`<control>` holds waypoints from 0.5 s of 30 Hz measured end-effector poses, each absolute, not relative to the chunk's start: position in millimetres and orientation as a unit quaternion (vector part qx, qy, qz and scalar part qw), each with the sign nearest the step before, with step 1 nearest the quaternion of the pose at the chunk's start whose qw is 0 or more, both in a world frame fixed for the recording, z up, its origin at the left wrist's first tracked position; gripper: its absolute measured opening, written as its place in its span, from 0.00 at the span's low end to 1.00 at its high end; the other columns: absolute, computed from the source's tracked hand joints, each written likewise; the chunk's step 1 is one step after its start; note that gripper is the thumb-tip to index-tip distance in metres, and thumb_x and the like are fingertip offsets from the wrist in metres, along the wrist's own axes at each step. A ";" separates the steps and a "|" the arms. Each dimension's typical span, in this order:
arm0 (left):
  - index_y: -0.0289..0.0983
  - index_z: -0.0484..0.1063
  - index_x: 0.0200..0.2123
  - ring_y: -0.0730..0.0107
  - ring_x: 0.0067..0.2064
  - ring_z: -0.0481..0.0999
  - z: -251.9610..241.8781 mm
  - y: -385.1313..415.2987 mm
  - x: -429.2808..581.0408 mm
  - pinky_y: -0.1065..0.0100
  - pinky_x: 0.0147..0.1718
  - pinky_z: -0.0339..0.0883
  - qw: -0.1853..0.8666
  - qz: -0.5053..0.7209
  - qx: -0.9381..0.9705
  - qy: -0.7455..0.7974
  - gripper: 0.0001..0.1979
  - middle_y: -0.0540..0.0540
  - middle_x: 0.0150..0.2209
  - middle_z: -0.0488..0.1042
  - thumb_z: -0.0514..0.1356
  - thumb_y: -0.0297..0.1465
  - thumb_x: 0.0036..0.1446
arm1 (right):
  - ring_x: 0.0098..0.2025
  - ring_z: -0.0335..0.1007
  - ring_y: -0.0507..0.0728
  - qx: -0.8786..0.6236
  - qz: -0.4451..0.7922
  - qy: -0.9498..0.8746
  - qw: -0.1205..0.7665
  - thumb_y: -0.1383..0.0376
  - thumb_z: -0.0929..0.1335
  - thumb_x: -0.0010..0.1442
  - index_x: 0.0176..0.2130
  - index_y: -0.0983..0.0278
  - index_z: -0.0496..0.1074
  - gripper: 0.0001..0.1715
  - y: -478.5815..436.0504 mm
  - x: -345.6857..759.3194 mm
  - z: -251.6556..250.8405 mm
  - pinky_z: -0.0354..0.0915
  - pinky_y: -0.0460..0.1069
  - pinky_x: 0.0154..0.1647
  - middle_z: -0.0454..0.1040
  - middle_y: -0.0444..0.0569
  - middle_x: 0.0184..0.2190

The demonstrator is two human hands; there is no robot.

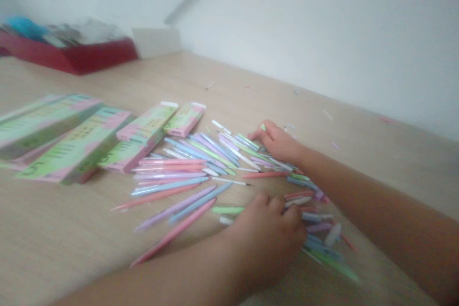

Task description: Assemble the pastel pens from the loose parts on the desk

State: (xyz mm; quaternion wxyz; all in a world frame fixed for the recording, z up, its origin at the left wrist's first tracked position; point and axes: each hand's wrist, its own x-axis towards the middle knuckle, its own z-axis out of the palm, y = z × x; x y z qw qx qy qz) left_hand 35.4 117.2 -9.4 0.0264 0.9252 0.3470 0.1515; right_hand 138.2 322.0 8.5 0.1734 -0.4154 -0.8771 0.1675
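Pastel pens and pen parts in pink, blue, purple, green and white lie scattered on the wooden table (71, 229). My left hand (268, 234) is low over the pile, its fingers bent down among the pens; a green pen (228, 210) sticks out beside it. What lies under its fingers is hidden. Farther back, my right hand (276, 139) is closed around a small green piece (263, 127) at the far edge of the pile. Left of both hands, pink and purple pens (172, 168) lie in a loose fan. The picture is blurred.
Green and pink pen boxes (75, 146) lie stacked and overlapping at the left. Behind them stands a red tray (100, 57) with blue and grey items, beside a white block (157, 42). Small pieces lie near the white wall (322, 33).
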 end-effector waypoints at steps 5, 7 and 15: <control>0.36 0.75 0.53 0.49 0.50 0.76 -6.9 115.8 34.1 0.50 0.46 0.70 0.024 0.148 0.923 0.354 0.13 0.40 0.56 0.76 0.59 0.33 0.70 | 0.37 0.78 0.60 -0.439 0.137 -0.861 0.216 0.58 0.55 0.78 0.47 0.58 0.63 0.13 318.0 159.1 10.6 0.69 0.52 0.40 0.82 0.50 0.37; 0.36 0.75 0.54 0.48 0.51 0.76 -6.6 115.9 34.1 0.49 0.46 0.70 0.026 0.148 0.923 0.354 0.13 0.40 0.56 0.76 0.59 0.33 0.70 | 0.34 0.75 0.61 -0.444 0.108 -0.865 0.209 0.57 0.54 0.78 0.49 0.60 0.64 0.15 320.3 162.5 13.0 0.66 0.52 0.37 0.79 0.51 0.35; 0.36 0.75 0.56 0.46 0.52 0.76 -10.2 116.0 35.8 0.48 0.46 0.70 0.021 0.151 0.924 0.350 0.15 0.38 0.61 0.74 0.59 0.34 0.70 | 0.34 0.74 0.60 -0.424 0.064 -0.903 0.035 0.55 0.68 0.70 0.50 0.61 0.75 0.15 324.5 172.5 20.9 0.59 0.50 0.34 0.82 0.50 0.34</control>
